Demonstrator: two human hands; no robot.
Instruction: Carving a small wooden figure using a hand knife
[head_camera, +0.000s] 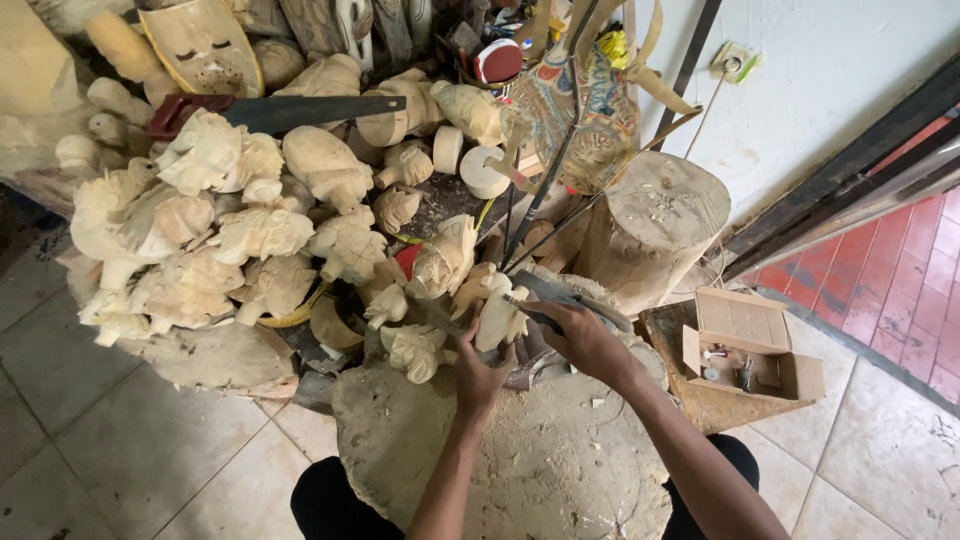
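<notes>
1. A pale carving (497, 318) is gripped upright by the left hand (482, 372) on the block (520, 460).
2. A tool (540, 305) is pinched in the right hand (580, 335) against it.
3. Its shape looks rough, judged unfinished; many carved figures (230, 230) are piled nearby.

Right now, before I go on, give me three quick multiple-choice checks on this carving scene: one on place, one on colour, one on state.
1. Where is the cardboard box?
A. right of the hands
B. on the carving pile
C. behind the saw

2. What colour is the saw handle?
A. blue
B. red
C. green

3. The box is:
A. taped shut
B. crushed flat
C. open

Answers: 1 A, it sits beside the log stump, right of the right hand. 2 B, the grip shows dark red. 3 C, its flaps stand up, showing small items inside.
</notes>
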